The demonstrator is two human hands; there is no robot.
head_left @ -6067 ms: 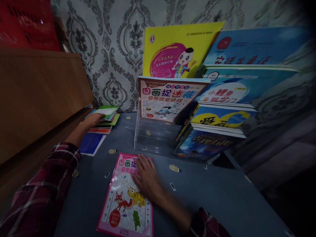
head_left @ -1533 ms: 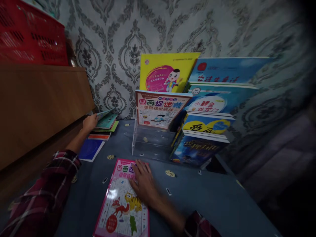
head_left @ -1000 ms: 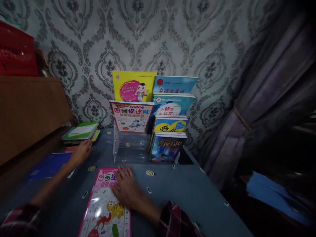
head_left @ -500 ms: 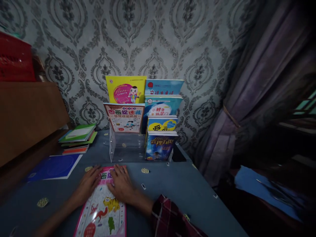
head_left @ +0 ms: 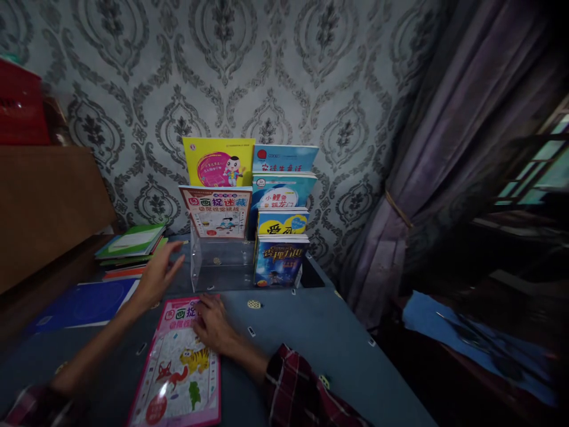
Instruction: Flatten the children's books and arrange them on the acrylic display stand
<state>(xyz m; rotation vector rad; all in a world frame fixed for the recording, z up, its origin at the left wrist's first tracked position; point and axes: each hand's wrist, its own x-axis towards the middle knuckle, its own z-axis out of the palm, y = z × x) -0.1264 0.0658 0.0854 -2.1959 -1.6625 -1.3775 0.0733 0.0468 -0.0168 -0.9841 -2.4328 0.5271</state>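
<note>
A pink-bordered picture book (head_left: 178, 367) with a fox and a tiger on its cover lies flat on the table in front of me. My right hand (head_left: 214, 325) rests over its upper right corner, fingers laid out on the cover. Raised off the table, my left hand (head_left: 160, 274) has its fingers apart and nothing in them; it is beside the clear acrylic book rack (head_left: 195, 261). That rack holds a yellow book (head_left: 217, 160) and a brown-edged picture book (head_left: 216, 213) on its left side. Blue and yellow books (head_left: 279, 261) fill its right side.
A stack of thin books (head_left: 133, 243) sits at the left, with a blue booklet (head_left: 84, 302) in front of it. Farther left is a brown box (head_left: 48, 207) with a red box (head_left: 22, 107) above. A tied curtain (head_left: 391, 237) hangs at right.
My left hand has come off the book and moved up towards the rack's left side. My right hand stays on the book's upper corner. The view has shifted slightly.
</note>
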